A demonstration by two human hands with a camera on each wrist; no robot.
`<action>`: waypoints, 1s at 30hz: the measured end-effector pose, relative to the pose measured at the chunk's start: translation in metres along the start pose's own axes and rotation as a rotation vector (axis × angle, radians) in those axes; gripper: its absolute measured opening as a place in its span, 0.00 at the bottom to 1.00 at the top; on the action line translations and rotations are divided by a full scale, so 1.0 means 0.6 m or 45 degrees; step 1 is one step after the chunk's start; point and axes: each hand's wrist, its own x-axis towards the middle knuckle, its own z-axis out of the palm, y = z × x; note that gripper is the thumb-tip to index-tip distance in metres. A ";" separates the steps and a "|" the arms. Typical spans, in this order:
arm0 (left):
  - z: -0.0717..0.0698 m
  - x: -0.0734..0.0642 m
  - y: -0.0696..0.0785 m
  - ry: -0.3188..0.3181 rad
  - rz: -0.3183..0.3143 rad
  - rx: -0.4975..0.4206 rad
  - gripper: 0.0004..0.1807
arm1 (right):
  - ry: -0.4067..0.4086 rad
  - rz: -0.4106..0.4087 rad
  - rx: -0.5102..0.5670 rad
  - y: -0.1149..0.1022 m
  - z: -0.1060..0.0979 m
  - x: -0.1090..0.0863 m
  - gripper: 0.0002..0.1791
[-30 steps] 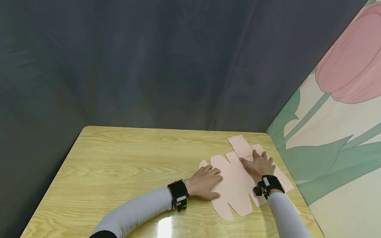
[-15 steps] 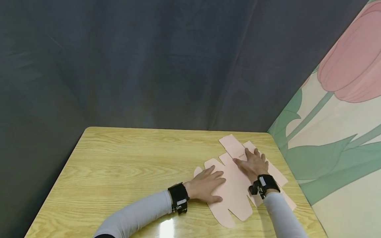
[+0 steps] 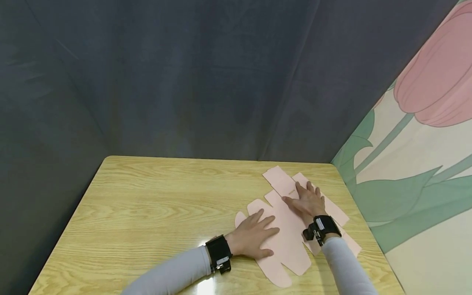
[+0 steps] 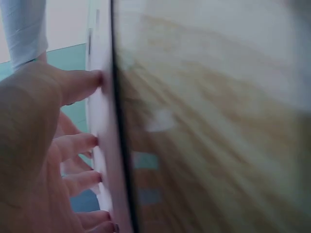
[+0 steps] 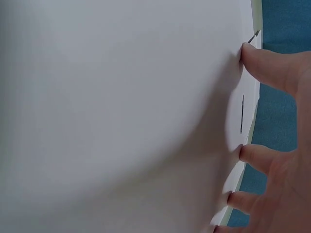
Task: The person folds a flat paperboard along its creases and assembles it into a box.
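A flat pink cardboard box blank (image 3: pixel 291 233) with several flaps and a small slot lies unfolded on the wooden table. My left hand (image 3: pixel 254 235) is spread over its left flaps, fingertips touching the card; the left wrist view shows the thumb and fingers against the pink sheet (image 4: pixel 102 116). Farther back and to the right, my right hand (image 3: pixel 309 201) rests on the blank with its fingers spread. In the right wrist view the right fingertips touch the card (image 5: pixel 146 97) on either side of a dark slit. Neither hand curls round an edge.
The wooden table (image 3: pixel 155 205) extends left of the blank. A dark curtain (image 3: pixel 206 82) hangs behind the table's back edge, and a flower-patterned cloth (image 3: pixel 424 164) borders its right side. Both wrists wear black camera straps.
Both hands rest on the box blank as it slides left and slightly toward the person. The left hand's fingers have spread wider.
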 end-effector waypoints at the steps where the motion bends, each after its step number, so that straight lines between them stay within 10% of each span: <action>1: 0.000 -0.002 0.002 -0.010 -0.011 -0.006 0.40 | 0.008 -0.007 -0.001 -0.001 0.001 -0.001 0.57; 12: -0.016 -0.023 0.020 -0.058 -0.128 -0.036 0.42 | 0.028 -0.098 0.017 -0.035 0.000 0.000 0.55; 30: -0.022 -0.059 0.051 -0.086 -0.231 0.239 0.42 | 0.029 -0.143 0.052 -0.077 0.026 -0.018 0.55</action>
